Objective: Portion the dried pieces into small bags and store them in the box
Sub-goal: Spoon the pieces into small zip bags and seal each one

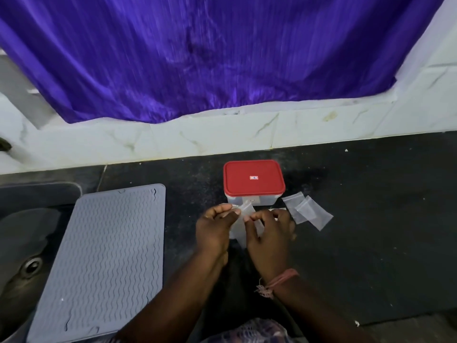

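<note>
Both hands, left hand and right hand, are pinching a small bag at centre frame; part its mouth fully before filling.

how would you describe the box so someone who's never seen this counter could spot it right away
On the dark counter, near the white tiled wall under the purple curtain, stands the box. It is just beyond the hands, left of two loose small bags. Its red lid, closed, sets it apart.
</note>
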`<state>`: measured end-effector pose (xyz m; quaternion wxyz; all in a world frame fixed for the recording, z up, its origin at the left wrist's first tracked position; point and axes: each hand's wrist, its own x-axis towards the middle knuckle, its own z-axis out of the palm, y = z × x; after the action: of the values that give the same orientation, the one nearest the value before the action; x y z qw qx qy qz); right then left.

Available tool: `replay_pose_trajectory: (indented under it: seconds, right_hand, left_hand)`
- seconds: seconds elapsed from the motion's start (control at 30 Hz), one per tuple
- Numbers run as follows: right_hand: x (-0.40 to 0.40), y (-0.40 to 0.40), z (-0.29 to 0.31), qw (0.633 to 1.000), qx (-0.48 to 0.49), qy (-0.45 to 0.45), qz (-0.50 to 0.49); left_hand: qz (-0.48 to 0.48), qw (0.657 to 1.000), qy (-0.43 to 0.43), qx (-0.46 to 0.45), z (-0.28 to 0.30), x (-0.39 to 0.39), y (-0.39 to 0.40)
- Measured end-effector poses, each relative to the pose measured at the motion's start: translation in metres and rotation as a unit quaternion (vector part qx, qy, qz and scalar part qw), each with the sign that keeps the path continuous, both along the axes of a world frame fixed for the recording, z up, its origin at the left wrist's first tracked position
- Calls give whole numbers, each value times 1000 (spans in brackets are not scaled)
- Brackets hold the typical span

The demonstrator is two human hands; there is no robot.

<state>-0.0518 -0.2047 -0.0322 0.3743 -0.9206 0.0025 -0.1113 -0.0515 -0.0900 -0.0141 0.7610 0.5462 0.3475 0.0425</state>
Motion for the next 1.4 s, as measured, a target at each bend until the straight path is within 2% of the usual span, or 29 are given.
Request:
replay_pose_trajectory:
  seconds: [0.03, 0.1, 0.17, 0.27, 0.33, 0.57, 0.67, 0.9, 1.0, 1.07, 1.2, 1.4]
  right_hand:
    - [1, 0, 1, 1000, 15, 5, 21]
    - [3, 1, 6, 987, 133, 54, 74]
    - [4, 3, 13, 963, 228, 115, 82]
    - [6, 4, 16, 936, 306, 165, 58]
    - [8, 2, 16, 930, 320, 174, 49]
    - [23, -5, 15, 943, 288, 152, 68]
    - [28, -2, 17, 950, 258, 145, 99]
    - [36, 1, 16, 945, 265, 149, 122]
    - [38, -3, 7, 960, 206, 135, 130]
    - [40, -6, 1, 974, 144, 111, 138]
    - [42, -1, 3, 979, 86, 94, 161]
    - [39, 10, 2, 976, 76, 82, 189]
  left_hand:
    - [1, 1000, -6, -5, 1, -1, 0]
    - [-9, 1000, -23, -10, 2, -2, -2]
    - [-22, 999, -29, -14, 3, -4, -3]
    - [-40, 999, -25, -22, 3, -5, -1]
    - [-64, 998, -28, 1, 7, -5, 0]
    - [-132, 984, -31, 112, 8, -8, 5]
    - [-128, 985, -27, 115, 9, -4, 6]
    - [-127, 982, -32, 138, 8, -1, 11]
    - [-107, 981, 1, 161, 5, -2, 13]
    - [-84, 973, 42, 209, 5, -2, 18]
    - [-107, 927, 92, 348, 10, -2, 25]
    - [-140, 925, 88, 344, 4, -1, 22]
